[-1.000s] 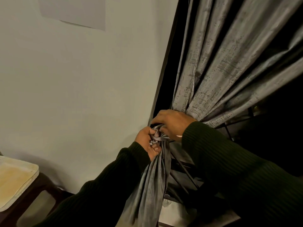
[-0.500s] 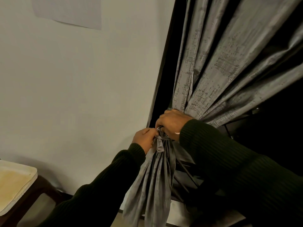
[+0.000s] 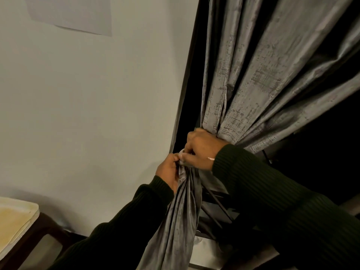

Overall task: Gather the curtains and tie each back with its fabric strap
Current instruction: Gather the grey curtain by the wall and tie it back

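Observation:
A grey patterned curtain (image 3: pixel 253 75) hangs at the right of a dark window frame, its folds drawn together into a bunch at mid height. Below the bunch the curtain's lower part (image 3: pixel 179 221) falls in a narrow twist. The fabric strap (image 3: pixel 182 152) shows as a small pale loop at the gathered point. My left hand (image 3: pixel 168 172) pinches the strap from the left. From above and the right, my right hand (image 3: pixel 200 149) grips the strap and the bunch, its fingers curled. Most of the strap is hidden by both hands.
A pale wall (image 3: pixel 87 114) fills the left, with a sheet of paper (image 3: pixel 72 14) stuck high on it. At the bottom left stands a dark wooden stool (image 3: pixel 39 230) with a cream cushion (image 3: pixel 13 221). Dark metal bars (image 3: pixel 218 207) run behind the curtain.
Both hands have risen with the gathered point. My left hand has gone from clutching the knot low down to pinching the strap's loop beside my right hand.

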